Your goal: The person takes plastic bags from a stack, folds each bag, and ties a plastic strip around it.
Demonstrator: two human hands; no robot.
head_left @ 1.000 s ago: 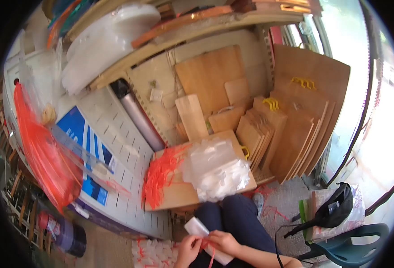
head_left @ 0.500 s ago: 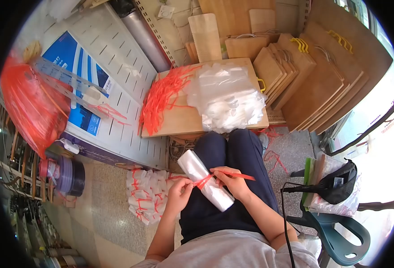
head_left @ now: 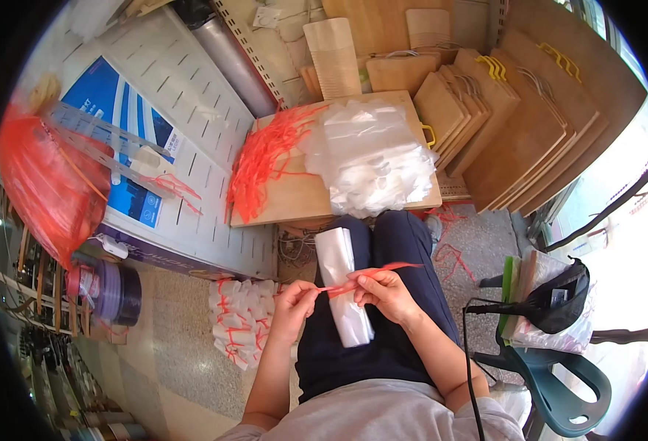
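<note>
A rolled bundle of clear plastic bags lies lengthwise across my lap. Around its middle runs a red plastic strip. My left hand pinches one end of the strip, left of the roll. On the other side, my right hand grips the strip between thumb and fingers, and its loose end sticks out to the right. On the wooden board in front of my knees are a heap of red strips and a pile of flat clear bags.
Several tied rolls lie on the floor at my left. Wooden cutting boards lean at the back right. A green stool stands at my right with a black bag above it. A red bag hangs at left.
The roll has turned from a slant to nearly upright in view. Both hands have shifted slightly, still holding the red strip, which now lies straighter across the roll.
</note>
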